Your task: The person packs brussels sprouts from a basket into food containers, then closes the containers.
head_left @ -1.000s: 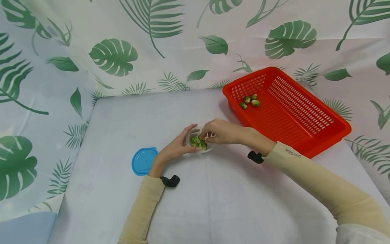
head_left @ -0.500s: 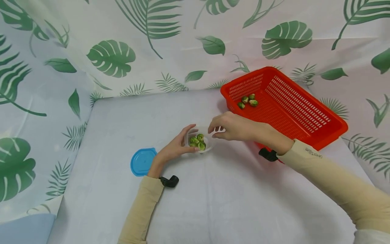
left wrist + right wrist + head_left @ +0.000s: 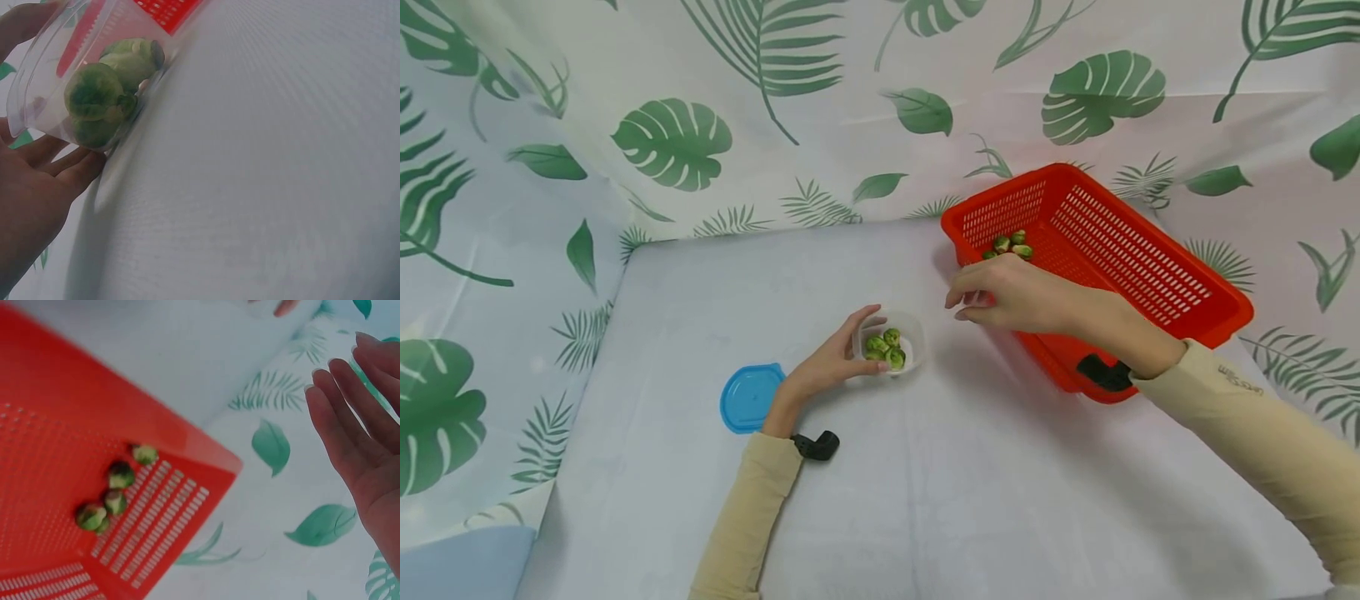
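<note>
Several sprouts point(image 3: 895, 358) lie in the tub point(image 3: 916, 337) my left grip point(image 3: 827, 365) clasps; filling it, I judge, calls my empty, loosely spread right grip point(image 3: 1018, 293) into the basket point(image 3: 1060, 367) next.

Leaf-print backdrop point(image 3: 835, 108) behind a white tablecloth point(image 3: 992, 492)

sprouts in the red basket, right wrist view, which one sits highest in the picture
The sprout at the upper right end of the cluster in the basket; the other sprouts all lie lower and further left.
</note>
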A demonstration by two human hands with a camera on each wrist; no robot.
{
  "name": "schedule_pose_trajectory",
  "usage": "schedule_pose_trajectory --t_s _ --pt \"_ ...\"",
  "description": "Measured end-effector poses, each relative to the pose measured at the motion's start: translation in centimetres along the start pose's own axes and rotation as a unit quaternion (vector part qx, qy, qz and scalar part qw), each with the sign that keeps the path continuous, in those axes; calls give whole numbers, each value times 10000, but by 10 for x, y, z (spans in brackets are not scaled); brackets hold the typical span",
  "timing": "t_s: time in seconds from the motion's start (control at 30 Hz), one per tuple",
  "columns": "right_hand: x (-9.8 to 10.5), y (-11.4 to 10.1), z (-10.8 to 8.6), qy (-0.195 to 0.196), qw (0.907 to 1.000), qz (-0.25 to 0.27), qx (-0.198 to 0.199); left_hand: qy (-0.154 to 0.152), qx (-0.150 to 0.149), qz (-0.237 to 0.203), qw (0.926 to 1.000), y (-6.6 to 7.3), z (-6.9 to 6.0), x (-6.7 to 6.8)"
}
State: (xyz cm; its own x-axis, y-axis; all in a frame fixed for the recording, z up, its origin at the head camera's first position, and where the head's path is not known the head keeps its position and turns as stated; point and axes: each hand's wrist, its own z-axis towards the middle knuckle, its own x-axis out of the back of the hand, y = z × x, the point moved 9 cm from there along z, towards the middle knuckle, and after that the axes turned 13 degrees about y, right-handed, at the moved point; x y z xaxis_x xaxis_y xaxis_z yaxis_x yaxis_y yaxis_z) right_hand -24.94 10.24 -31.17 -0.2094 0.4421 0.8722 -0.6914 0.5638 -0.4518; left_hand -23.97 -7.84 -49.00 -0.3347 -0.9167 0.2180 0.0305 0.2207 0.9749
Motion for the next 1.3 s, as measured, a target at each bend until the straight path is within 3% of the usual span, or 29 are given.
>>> schedule_pose_trajectory --t_s 0.27,0.8,1.13,1.3 --pt "19 15 -14 293 9984 -370 -320 20 -17 8 10000 1 0 0" --pt "35 47 -54 158 9943 -558 -899 -30 -13 -106 9999 1 -1 -1" --pt "30 78 -73 -121 9919 -687 -1063 -14 -17 -135 9999 2 -2 -1" --pt "20 94 -78 -547 9886 -491 -1316 -14 -24 -131 9999 2 -2 -1"
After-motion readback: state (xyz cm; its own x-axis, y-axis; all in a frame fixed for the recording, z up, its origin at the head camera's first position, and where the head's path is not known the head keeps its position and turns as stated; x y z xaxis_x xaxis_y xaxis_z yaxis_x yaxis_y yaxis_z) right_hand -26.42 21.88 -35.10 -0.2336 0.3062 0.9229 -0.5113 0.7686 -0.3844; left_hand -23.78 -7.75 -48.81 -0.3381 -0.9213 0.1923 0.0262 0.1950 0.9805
